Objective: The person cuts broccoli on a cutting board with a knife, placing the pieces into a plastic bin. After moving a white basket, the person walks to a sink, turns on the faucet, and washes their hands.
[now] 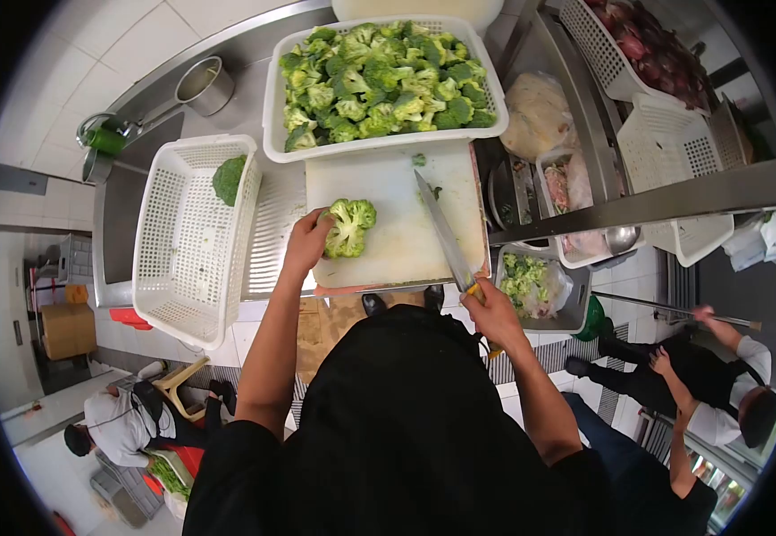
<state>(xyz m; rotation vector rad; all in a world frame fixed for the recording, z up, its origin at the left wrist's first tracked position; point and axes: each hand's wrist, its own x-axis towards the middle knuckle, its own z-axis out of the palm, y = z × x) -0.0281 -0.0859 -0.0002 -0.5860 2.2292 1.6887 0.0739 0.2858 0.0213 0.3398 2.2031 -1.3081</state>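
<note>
On the white cutting board (397,259), my left hand (310,237) holds a piece of broccoli (349,228) by its left side, with the pale cut stem showing. My right hand (492,313) grips the yellow handle of a long knife (442,228), whose blade lies over the board's right half and points away from me. Small green scraps (419,161) are near the blade tip. Behind the board stands a white basket (388,145) heaped with broccoli florets (379,80). One broccoli head (228,180) sits in the white basket (193,241) at the left.
A metal pot (205,87) stands at the back left. To the right are a metal rail (656,198), a tray of broccoli scraps (535,284) and a bag of meat (538,116). Co-workers (129,418) (709,384) are at lower left and right, another beside my right arm.
</note>
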